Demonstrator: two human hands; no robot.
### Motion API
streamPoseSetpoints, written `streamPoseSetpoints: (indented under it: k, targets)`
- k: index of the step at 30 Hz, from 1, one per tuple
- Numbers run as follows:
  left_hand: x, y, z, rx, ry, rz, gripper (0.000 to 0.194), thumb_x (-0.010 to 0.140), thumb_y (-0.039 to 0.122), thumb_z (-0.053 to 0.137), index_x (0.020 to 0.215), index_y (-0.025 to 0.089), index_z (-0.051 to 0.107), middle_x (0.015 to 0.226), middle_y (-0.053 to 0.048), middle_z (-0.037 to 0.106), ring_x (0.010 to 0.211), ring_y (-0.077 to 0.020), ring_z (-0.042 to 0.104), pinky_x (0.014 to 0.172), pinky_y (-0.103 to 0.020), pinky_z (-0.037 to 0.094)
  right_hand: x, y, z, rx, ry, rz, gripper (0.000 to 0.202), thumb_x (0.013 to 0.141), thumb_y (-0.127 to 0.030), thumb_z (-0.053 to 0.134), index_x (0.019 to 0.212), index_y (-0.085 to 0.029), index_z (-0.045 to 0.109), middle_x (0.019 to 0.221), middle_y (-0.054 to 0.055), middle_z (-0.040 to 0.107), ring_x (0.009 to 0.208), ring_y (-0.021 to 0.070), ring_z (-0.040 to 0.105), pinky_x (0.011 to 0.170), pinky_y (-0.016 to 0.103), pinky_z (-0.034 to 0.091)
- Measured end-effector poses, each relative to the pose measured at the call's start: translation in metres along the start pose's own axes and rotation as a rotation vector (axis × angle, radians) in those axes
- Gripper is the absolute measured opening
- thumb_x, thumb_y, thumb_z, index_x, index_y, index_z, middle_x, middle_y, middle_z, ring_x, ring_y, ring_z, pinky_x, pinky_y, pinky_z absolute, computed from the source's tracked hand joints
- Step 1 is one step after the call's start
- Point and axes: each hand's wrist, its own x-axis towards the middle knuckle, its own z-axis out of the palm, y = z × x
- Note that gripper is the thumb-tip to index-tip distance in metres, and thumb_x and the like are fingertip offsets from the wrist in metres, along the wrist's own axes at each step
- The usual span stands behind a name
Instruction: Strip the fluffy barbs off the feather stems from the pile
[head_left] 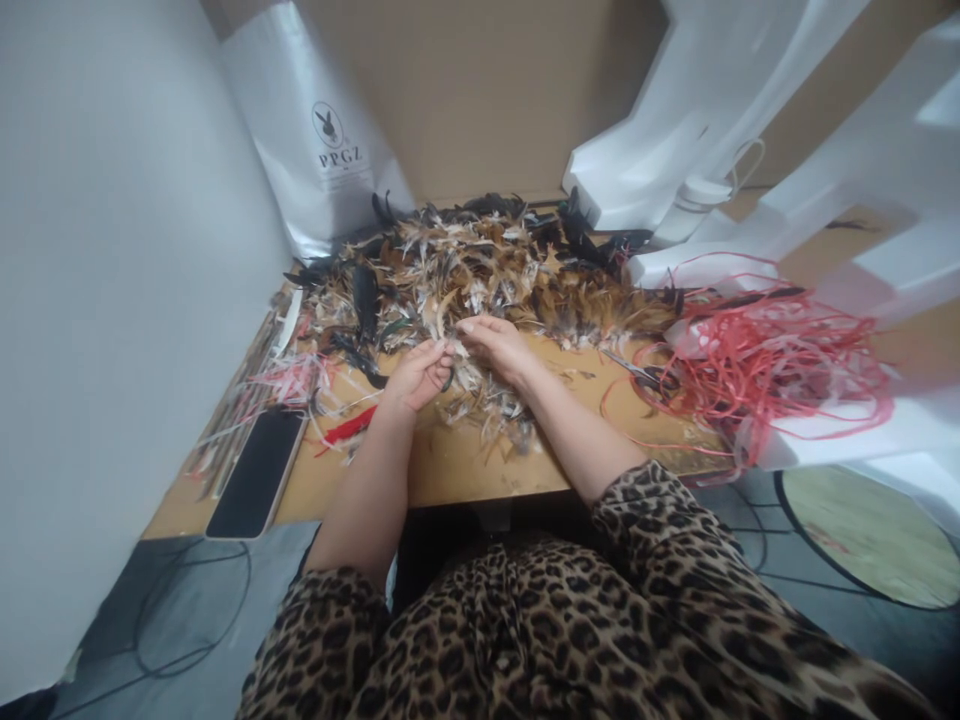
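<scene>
Close together in front of the feather heap, my two hands work at the front middle of the table. My left hand is closed in a pinch, fingers curled, with a pale feather rising from its fingertips. Beside it on the right, my right hand has its fingers pressed together at the tips; what lies between them is hidden. Brown, white and black feathers fill the heap. A smaller clump of whitish feathers lies under and between my wrists.
On the left lie a phone, a red strip and thin sticks. Scissors rest beside tangled red ribbon on the right. A white bag and a white bottle stand behind. A round stool is lower right.
</scene>
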Motion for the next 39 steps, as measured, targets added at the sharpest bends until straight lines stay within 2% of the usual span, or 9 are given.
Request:
streamPoseSetpoints:
  k: [4, 7, 12, 17, 27, 32, 39]
  targets:
    - [0.0007, -0.0022, 0.0002, 0.101, 0.027, 0.001, 0.014, 0.066, 0.013, 0.068, 0.076, 0.011, 0.058, 0.071, 0.000, 0.060, 0.054, -0.0016, 0.053, 0.045, -0.009, 0.040, -0.0031, 0.0004, 0.0045, 0.078, -0.070, 0.021, 0.029, 0.053, -0.035, 0.075, 0.069, -0.015, 0.061, 0.058, -0.004, 0.058, 0.051, 0.0052, 0.047, 0.053, 0.019, 0.036]
    - [0.0024, -0.0030, -0.0005, 0.164, 0.062, 0.021, 0.015, 0.066, 0.015, 0.068, 0.077, 0.011, 0.059, 0.075, -0.003, 0.064, 0.056, -0.0039, 0.056, 0.047, -0.012, 0.042, -0.0017, 0.0004, 0.0025, 0.077, -0.011, -0.022, 0.029, 0.051, -0.034, 0.076, 0.064, -0.015, 0.058, 0.052, -0.006, 0.053, 0.047, 0.0042, 0.042, 0.049, 0.019, 0.032]
    - [0.0046, -0.0035, -0.0005, 0.279, 0.164, 0.092, 0.018, 0.064, 0.018, 0.070, 0.076, 0.010, 0.060, 0.077, -0.005, 0.067, 0.058, -0.0059, 0.059, 0.047, -0.013, 0.042, 0.0001, -0.0016, -0.0013, 0.020, 0.071, -0.040, 0.031, 0.052, -0.039, 0.075, 0.065, -0.016, 0.058, 0.052, -0.005, 0.051, 0.047, 0.0050, 0.041, 0.050, 0.020, 0.032]
    - [0.0051, -0.0048, 0.0008, 0.340, 0.205, 0.095, 0.020, 0.062, 0.021, 0.071, 0.075, 0.010, 0.061, 0.074, -0.005, 0.068, 0.054, -0.0047, 0.057, 0.047, -0.013, 0.041, -0.0020, -0.0012, 0.0007, -0.070, 0.086, -0.067, 0.032, 0.053, -0.042, 0.073, 0.066, -0.016, 0.059, 0.051, -0.006, 0.050, 0.046, 0.0047, 0.039, 0.048, 0.020, 0.029]
    - [0.0036, -0.0058, 0.0055, 0.405, 0.200, 0.077, 0.023, 0.058, 0.022, 0.074, 0.073, 0.009, 0.062, 0.068, -0.005, 0.066, 0.050, -0.0047, 0.055, 0.046, -0.014, 0.040, -0.0056, -0.0045, 0.0046, -0.175, 0.104, -0.110, 0.027, 0.057, -0.038, 0.068, 0.064, -0.015, 0.057, 0.051, -0.006, 0.048, 0.049, 0.0059, 0.039, 0.052, 0.021, 0.032]
    - [0.0051, -0.0075, 0.0039, 0.429, 0.165, 0.066, 0.022, 0.059, 0.024, 0.073, 0.072, 0.009, 0.063, 0.068, -0.005, 0.066, 0.050, -0.0040, 0.053, 0.046, -0.014, 0.040, -0.0043, -0.0019, 0.0052, -0.180, 0.105, -0.122, 0.024, 0.058, -0.036, 0.067, 0.064, -0.015, 0.057, 0.053, -0.005, 0.051, 0.050, 0.0057, 0.040, 0.053, 0.020, 0.032]
    - [0.0052, -0.0080, 0.0036, 0.427, 0.175, 0.062, 0.023, 0.059, 0.023, 0.074, 0.073, 0.009, 0.064, 0.067, -0.005, 0.065, 0.049, -0.0038, 0.053, 0.046, -0.013, 0.040, -0.0048, -0.0001, 0.0073, -0.245, 0.127, -0.143, 0.024, 0.059, -0.036, 0.066, 0.064, -0.015, 0.057, 0.058, -0.004, 0.054, 0.052, 0.0058, 0.042, 0.055, 0.020, 0.034]
